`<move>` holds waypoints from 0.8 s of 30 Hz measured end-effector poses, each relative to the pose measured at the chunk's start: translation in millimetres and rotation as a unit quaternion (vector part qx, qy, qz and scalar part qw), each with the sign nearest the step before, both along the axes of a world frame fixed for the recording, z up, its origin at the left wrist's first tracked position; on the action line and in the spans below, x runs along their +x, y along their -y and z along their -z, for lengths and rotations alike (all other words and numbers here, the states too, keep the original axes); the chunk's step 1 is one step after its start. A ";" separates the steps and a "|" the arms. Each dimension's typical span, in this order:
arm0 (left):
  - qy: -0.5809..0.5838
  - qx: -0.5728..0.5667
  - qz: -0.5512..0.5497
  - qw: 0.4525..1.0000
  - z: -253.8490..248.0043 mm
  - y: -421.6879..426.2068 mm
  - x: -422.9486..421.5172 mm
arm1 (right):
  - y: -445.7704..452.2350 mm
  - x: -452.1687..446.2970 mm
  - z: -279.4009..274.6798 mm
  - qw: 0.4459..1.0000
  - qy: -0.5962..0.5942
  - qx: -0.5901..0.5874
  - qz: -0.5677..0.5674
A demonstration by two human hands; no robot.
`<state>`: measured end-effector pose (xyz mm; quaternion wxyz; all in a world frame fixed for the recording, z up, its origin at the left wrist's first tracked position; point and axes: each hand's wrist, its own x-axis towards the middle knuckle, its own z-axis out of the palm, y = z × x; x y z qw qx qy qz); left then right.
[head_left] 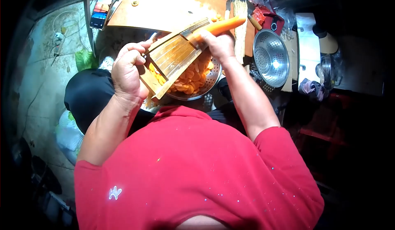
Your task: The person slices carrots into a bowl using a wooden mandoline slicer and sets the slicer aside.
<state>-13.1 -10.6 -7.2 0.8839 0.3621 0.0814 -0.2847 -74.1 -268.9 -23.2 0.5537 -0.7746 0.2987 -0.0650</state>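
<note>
Pale, stained floor tiles (45,86) are lit up on the left, while the right edge is mostly swallowed by the dark. Across the top, an orange-brown tabletop (160,5) is so blown out by the light that the bits on it are kinda hard to make out. A phone (103,8) with its screen lit can be spotted at its left corner.

Right in the middle, a wooden slicer (177,57) is held at a slant over a perforated metal bowl (190,97), and a big heap of orange carrot slices (191,80) can be seen in there. Its lower end is gripped by the left hand (128,69), thumb and fingers curled in on the frame. Whether the upper end is propped on the table edge can't really be told from this angle.

A long carrot (226,25) is wrapped by the closed fingers of the right hand (219,45) at the slicer's upper end, with its tip stuck out to the right. Exact contact with the blade is hidden by the hand.

Off to the right, a straw brush (240,32) and a shiny colander (270,58) are parked side by side. A red shirt (185,164) is worn by the person.
</note>
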 end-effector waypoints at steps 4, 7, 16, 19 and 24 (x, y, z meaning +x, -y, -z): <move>-0.012 -0.016 -0.001 1.000 2.6 -0.7 -0.4 | -54.6 -13.0 -27.9 0.966 0.166 -0.136 -0.147; -0.010 -0.014 -0.005 1.000 -2.8 -0.1 -0.6 | -20.7 2.2 -9.9 0.998 0.048 0.036 -0.005; -0.016 -0.012 -0.003 1.000 -6.3 0.2 -4.5 | -47.6 -12.4 -16.9 0.996 0.068 -0.030 -0.045; -0.006 -0.005 -0.006 1.000 -4.3 1.0 -3.7 | -11.9 1.6 1.4 0.999 -0.022 0.013 0.040; -0.018 -0.013 -0.015 1.000 -6.2 0.3 -2.9 | -53.4 -12.9 -22.7 0.983 0.126 -0.075 -0.112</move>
